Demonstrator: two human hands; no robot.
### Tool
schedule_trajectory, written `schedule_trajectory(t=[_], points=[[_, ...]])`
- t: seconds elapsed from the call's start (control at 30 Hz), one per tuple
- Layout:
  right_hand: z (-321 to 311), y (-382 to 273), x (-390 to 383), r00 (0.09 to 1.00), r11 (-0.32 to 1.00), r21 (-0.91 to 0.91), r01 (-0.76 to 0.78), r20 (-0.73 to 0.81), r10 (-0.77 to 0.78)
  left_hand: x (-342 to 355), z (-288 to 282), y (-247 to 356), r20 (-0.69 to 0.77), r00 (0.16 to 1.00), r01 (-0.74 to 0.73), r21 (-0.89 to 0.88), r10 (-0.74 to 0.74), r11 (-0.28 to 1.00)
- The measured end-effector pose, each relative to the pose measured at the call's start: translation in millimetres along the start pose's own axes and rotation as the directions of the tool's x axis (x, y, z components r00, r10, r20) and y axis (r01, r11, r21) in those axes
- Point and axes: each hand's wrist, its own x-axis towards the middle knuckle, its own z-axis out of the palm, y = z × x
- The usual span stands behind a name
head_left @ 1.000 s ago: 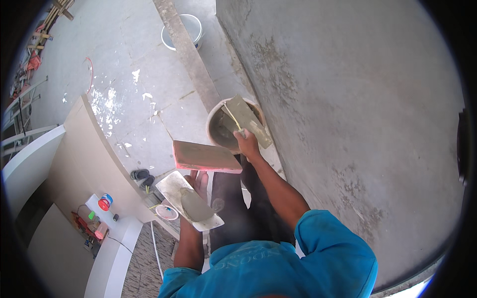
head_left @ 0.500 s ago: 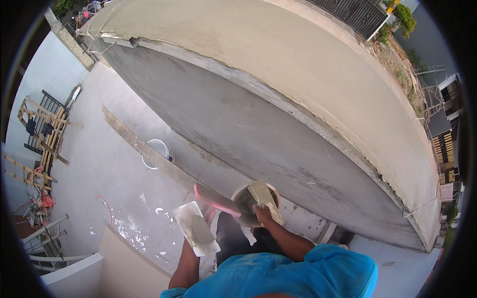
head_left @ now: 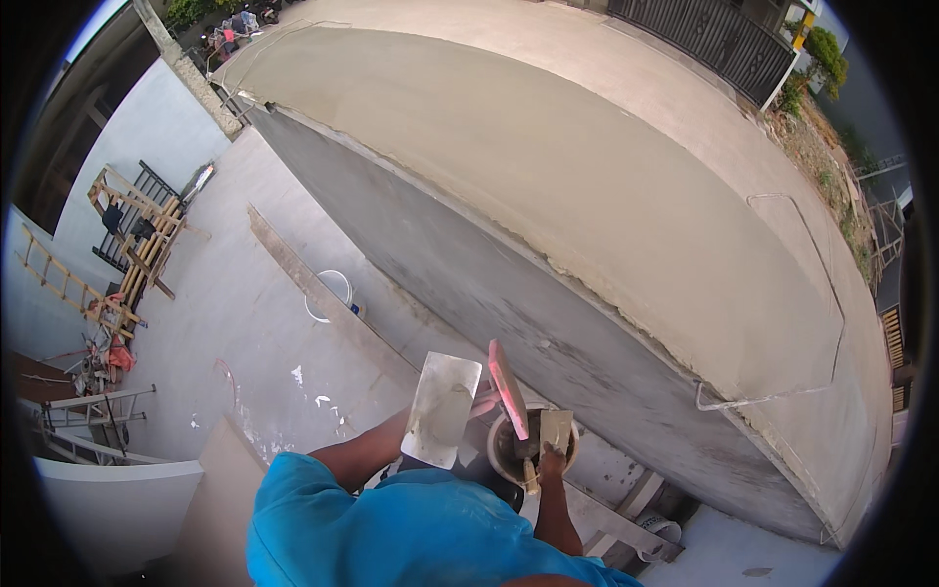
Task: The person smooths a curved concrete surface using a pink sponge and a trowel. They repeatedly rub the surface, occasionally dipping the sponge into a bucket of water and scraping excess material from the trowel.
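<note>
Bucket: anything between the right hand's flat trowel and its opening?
Nothing visible directly between them: the flat trowel in the right hand overlaps the bucket at right. Beside it, the pink-edged float covers part of the opening, and a handled tool shows near the rim. Height gaps can't be told.

Can see a mere sliver of the left hand [head_left: 484,401], hidden behind the pale rectangular board [head_left: 442,411]. Cannot make out finger detail on the right hand [head_left: 553,462], too small beside the flat tan tool [head_left: 557,428]. Cannot see all of the bucket [head_left: 492,456] at 5 o'clock, overlapped by the pink-edged float [head_left: 509,389]. At 9 o'clock, crossed by the plank [head_left: 293,271]: the white pail [head_left: 338,284]. At 6 o'clock, cut by the lower edge: the blue shirt [head_left: 421,509].
</note>
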Motion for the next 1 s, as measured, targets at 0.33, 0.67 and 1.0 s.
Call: schedule_trajectory(t=[0.33, 0.67, 1.0], points=[[-63.6, 89.5, -83.4, 0.784, 0.232, 0.94, -0.249, 0.055, 0.619, 7.6, 11.6, -30.7, -0.283, 0.958, 0.239, 0.701, -0.046, 0.672], [-47.7, 110.1, -197.2, 0.364, 0.033, 0.984, 0.176, -0.096, 0.927, 46.8, -31.4, 32.8, -0.172, 0.87, 0.484, 0.119, -0.462, 0.867], [11.3, 64.7, -299.3, 0.074, -0.246, 0.887, 0.391, 0.236, 0.969, 91.6, -78.6, 62.5, -0.092, 0.723, 0.685, 0.226, -0.685, 0.693]])
